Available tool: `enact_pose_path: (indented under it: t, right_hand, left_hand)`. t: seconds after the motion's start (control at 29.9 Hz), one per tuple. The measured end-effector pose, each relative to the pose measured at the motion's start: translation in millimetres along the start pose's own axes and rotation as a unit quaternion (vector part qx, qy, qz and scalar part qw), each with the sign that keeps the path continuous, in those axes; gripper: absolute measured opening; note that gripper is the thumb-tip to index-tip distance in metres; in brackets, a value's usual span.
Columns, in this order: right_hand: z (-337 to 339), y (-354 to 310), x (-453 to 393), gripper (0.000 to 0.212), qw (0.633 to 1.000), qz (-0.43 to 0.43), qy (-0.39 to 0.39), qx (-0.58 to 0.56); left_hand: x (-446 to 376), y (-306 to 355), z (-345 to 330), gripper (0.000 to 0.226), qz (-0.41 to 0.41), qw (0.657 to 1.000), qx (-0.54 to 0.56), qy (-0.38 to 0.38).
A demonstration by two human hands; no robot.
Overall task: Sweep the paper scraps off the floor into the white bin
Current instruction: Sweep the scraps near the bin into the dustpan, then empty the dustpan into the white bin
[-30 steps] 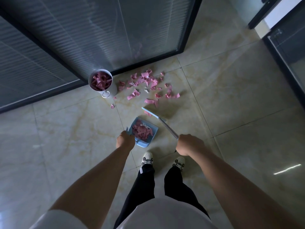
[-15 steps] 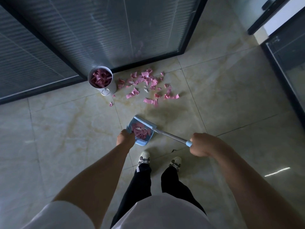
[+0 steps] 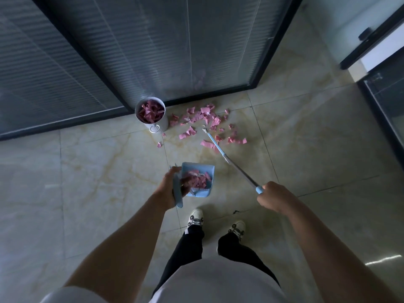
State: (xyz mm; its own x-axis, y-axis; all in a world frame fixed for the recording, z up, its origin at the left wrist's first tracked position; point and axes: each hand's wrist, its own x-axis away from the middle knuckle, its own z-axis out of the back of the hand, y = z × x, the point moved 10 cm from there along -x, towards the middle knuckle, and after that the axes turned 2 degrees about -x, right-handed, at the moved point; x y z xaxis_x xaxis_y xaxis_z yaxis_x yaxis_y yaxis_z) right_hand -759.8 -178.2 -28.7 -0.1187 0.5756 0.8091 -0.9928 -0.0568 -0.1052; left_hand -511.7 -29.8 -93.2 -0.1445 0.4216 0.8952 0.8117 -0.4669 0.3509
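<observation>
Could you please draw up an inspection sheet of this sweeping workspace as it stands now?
Surface: glossy marbled floor tiles.
Job's things: white bin by the glass partition, holding pink scraps; loose paper scraps on the floor to its right; blue dustpan with scraps inside; broom reaching into the pile.
Clutter: nothing seen.
Grippers: left hand grips the dustpan's handle; right hand grips the broom's handle.
Cables: nothing seen.
Surroundings: dark-framed glass partition with blinds; the person's shoes.

Left hand [image 3: 172, 186] holds dustpan [image 3: 200, 180]; right hand [image 3: 274, 199], broom [image 3: 229, 159].
</observation>
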Motion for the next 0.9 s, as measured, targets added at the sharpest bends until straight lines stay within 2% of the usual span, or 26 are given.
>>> enact_pose_path:
  t: [0.13,0.27,0.4,0.5,0.64,0.77,0.9]
  right_hand:
    - [9,-12,3,0.039,1.000,0.008,-0.005,-0.002]
    - [14,-31,5,0.036,0.999,0.025,-0.020,0.000]
    - [14,-49,9,0.026,0.999,0.043,-0.029,0.002]
    - [8,-57,11,0.026,0.998,0.051,-0.045,0.001]
    - [-1,-64,10,0.026,0.997,0.053,-0.060,-0.004]
    - [-18,-66,9,0.031,0.992,0.024,-0.117,-0.026]
    - [-23,-68,4,0.029,0.995,0.037,-0.093,-0.010]
  left_hand:
    - [28,37,4,0.017,-0.080,0.970,0.227,-0.033]
    - [47,78,18,0.018,-0.175,0.943,0.280,-0.045]
    - [78,119,17,0.020,-0.221,0.918,0.316,-0.091]
    - [97,143,20,0.023,-0.261,0.917,0.287,-0.097]
    - [116,161,30,0.019,-0.305,0.935,0.183,-0.010]
    - [129,171,18,0.022,-0.328,0.942,0.054,0.056]
    - [116,171,-7,0.023,-0.332,0.936,-0.100,0.053]
